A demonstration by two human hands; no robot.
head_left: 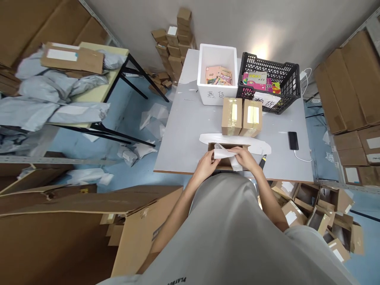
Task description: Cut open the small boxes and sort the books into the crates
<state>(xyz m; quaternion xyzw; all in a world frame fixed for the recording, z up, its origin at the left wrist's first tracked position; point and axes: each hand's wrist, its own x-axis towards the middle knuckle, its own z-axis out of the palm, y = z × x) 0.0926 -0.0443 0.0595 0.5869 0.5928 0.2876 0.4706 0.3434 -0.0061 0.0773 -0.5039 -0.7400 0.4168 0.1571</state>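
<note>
An open cardboard box (211, 146) stands at the front edge of the table, close against my body. My left hand (206, 164) is at the box's left side, its fingers closed on a white wrapping sheet (223, 153). On the right, my right hand (245, 158) pinches the same sheet over the opening. Part of the sheet hangs down at the box's right end. Whatever lies deeper inside is hidden by the sheet and my hands. Behind the box lies a long white flat strip (231, 139), and a black and yellow cutter (263, 161) rests beside my right wrist.
Two taped cartons (232, 118) stand on the grey table (190, 122). Behind them are a white foam bin (217, 86) and a black crate (289, 85) with books. A phone (293, 140) lies right. Large cardboard (148, 221) is at left; several open boxes (319, 217) crowd the right floor.
</note>
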